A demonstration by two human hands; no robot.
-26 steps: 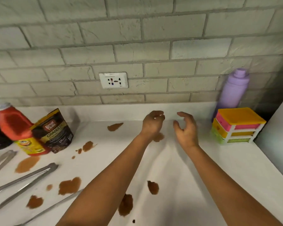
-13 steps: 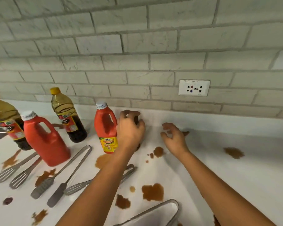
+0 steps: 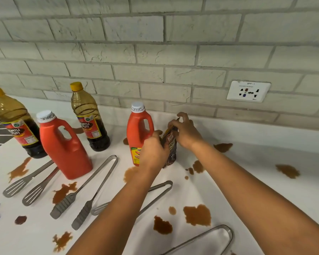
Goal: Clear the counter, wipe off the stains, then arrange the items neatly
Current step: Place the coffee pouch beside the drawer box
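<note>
Both hands have closed in on the granola pouch (image 3: 170, 144) since 0.5 s ago, when neither held it. L hand (image 3: 153, 150) wraps its left side, R hand (image 3: 185, 131) pinches the top edge. Pouch stands upright on the white counter (image 3: 256, 181), touching the red ketchup bottle (image 3: 139, 133), w/ brown stains (image 3: 197, 215) around and tongs (image 3: 98, 183) nearer the camera.

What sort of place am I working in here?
Most likely a home kitchen: a white counter against a brick-tile wall, with sauce bottles and metal tongs among brown spills.
</note>
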